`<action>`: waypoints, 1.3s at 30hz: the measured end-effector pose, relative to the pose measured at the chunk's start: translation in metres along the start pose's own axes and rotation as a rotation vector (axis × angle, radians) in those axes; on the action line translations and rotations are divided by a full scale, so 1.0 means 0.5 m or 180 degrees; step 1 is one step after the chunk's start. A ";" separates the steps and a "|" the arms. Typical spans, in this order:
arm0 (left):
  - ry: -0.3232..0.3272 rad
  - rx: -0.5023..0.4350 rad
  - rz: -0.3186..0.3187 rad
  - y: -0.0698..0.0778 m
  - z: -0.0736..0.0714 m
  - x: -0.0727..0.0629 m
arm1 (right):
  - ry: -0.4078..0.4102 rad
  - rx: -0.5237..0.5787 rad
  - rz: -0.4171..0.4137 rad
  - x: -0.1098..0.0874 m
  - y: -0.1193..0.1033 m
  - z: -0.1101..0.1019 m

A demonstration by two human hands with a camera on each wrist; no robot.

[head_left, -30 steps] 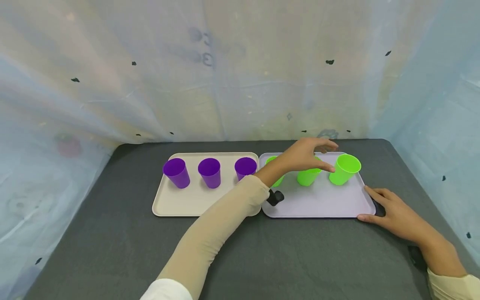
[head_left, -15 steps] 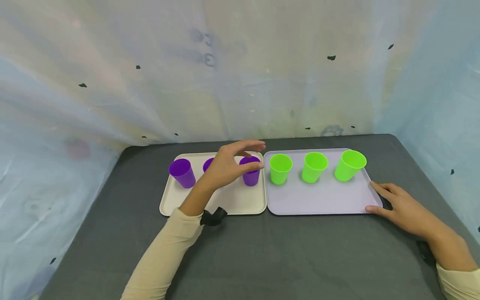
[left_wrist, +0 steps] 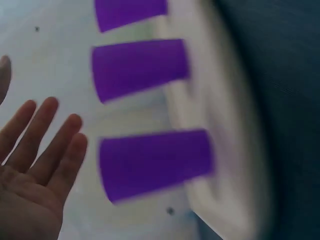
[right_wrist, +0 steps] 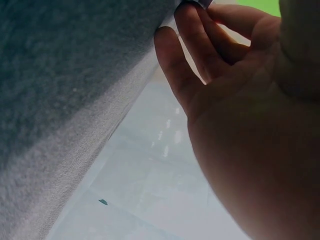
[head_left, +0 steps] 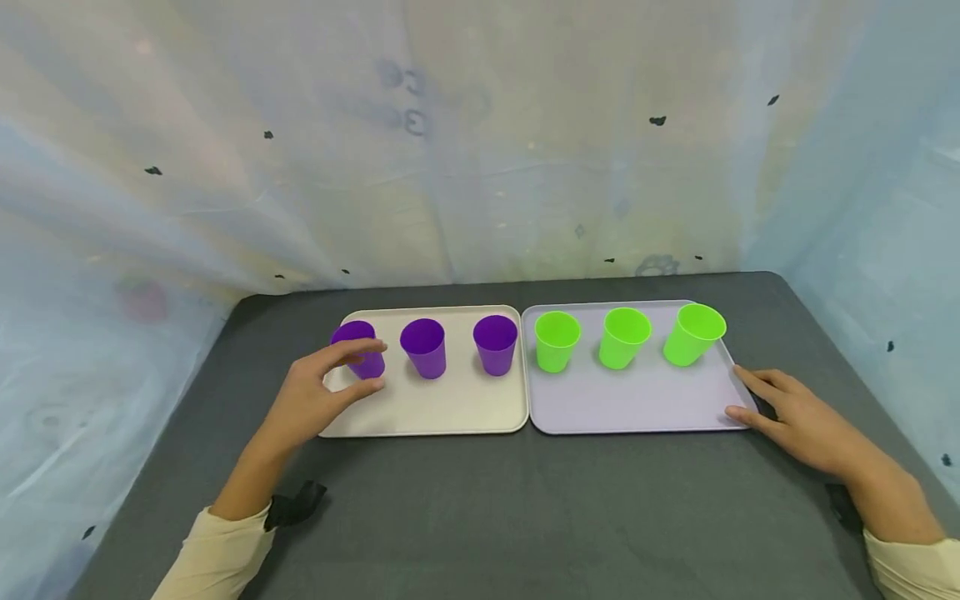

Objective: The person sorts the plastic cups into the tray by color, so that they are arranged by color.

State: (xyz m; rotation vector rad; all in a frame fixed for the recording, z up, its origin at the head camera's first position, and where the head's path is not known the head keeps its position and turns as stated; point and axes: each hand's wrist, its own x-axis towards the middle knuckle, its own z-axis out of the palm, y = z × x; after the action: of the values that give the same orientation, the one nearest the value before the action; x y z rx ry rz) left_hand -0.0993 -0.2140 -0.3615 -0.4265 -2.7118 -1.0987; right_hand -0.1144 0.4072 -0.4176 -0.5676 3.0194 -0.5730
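Observation:
Three purple cups stand in a row on the cream tray (head_left: 450,412): a left cup (head_left: 371,364), a middle cup (head_left: 426,354) and a right cup (head_left: 496,350). My left hand (head_left: 311,400) is beside the left cup, thumb and fingers spread and holding nothing. In the left wrist view, that hand (left_wrist: 35,170) appears apart from the purple cups. On the lavender tray (head_left: 637,408) stand three green cups: one at left (head_left: 557,346), one in the middle (head_left: 624,342) and one at right (head_left: 692,337). My right hand (head_left: 802,425) touches the lavender tray's right front corner with extended fingers.
Both trays lie side by side on a dark grey cloth-covered table (head_left: 510,517). Pale patterned sheeting (head_left: 480,167) with dark marks hangs behind and at both sides. Each wrist carries a black strap-on camera, the left one (head_left: 296,504) plainly visible.
My left hand has swept leftward from above the green cups, past the purple cups, to the leftmost purple one. The right hand stays at the lavender tray's corner.

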 end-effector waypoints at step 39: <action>-0.0040 0.2925 0.0425 -0.192 -0.049 -0.024 | 0.0764 -0.1295 0.0325 0.056 0.059 -0.041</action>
State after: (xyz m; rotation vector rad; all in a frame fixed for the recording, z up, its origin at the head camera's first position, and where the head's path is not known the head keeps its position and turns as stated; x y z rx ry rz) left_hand -0.1182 -0.2992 -0.4098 -0.4236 -2.7698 0.2298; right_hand -0.1527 0.4301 -0.4078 -0.3694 3.3906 -0.0158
